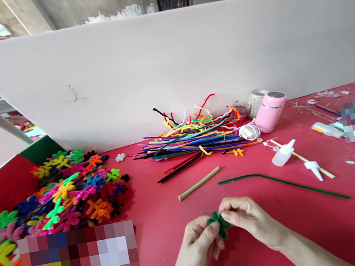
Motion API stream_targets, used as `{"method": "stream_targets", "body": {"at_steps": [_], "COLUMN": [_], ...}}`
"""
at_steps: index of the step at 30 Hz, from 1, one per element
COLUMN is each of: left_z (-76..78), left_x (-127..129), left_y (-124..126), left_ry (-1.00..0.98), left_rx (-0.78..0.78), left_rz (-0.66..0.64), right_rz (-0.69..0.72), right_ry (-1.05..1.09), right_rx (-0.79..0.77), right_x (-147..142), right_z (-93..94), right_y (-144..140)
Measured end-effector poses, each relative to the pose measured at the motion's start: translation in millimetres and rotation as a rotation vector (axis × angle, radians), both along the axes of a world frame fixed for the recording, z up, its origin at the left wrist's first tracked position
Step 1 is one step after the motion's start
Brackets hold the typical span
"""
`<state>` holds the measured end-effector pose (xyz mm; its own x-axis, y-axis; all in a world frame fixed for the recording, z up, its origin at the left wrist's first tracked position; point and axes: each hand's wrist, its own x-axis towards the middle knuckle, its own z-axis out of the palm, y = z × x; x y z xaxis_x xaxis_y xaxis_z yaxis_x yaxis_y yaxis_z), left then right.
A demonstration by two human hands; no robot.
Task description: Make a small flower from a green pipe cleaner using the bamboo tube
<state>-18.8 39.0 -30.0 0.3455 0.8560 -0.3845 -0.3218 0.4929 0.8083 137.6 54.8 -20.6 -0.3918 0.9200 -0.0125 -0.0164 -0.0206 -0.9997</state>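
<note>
My left hand point(198, 239) and my right hand point(247, 219) meet low in the middle of the red table point(166, 226). Together they pinch a small dark green pipe-cleaner flower point(219, 223) between their fingertips. A long dark green pipe cleaner point(282, 182) lies on the table just beyond my right hand, running from the middle off to the right. A short bamboo-coloured stick point(199, 183) lies ahead of my left hand.
A heap of finished flowers in many colours point(71, 193) covers the left side. A bundle of loose coloured pipe cleaners point(195, 139) lies against the white partition point(166, 66), beside a pink container point(270, 111), a small white bottle point(282, 154) and a thin wooden stick point(306, 159).
</note>
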Motion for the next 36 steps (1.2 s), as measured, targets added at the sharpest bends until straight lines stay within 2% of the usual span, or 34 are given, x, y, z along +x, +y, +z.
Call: {"method": "stream_targets", "body": {"at_steps": [8, 19, 27, 30, 36], "left_z": [-1.8, -9.9, -5.0, -1.4, 1.0], "left_x": [-2.6, -3.2, -1.7, -1.0, -0.4], "left_y": [0.5, 2.6, 3.6, 4.2, 4.7], "left_ry": [0.061, -0.14, 0.009, -0.033, -0.061], "left_rx": [0.146, 0.055, 0.099, 0.086, 0.069], "left_rz": [-0.05, -0.077, -0.023, -0.001, 0.017], "right_rz": [-0.006, -0.047, -0.062, -0.087, -0.049], "right_ry": [-0.201, -0.264, -0.36, -0.342, -0.277], "right_rx": [0.144, 0.232, 0.208, 0.186, 0.103], "right_x": [2.2, -2.3, 4.0, 4.9, 5.3], "right_z": [-1.1, -2.1, -2.9, -5.6, -8.6], "right_y": [-0.1, -2.6, 0.2, 1.4, 2.5]}}
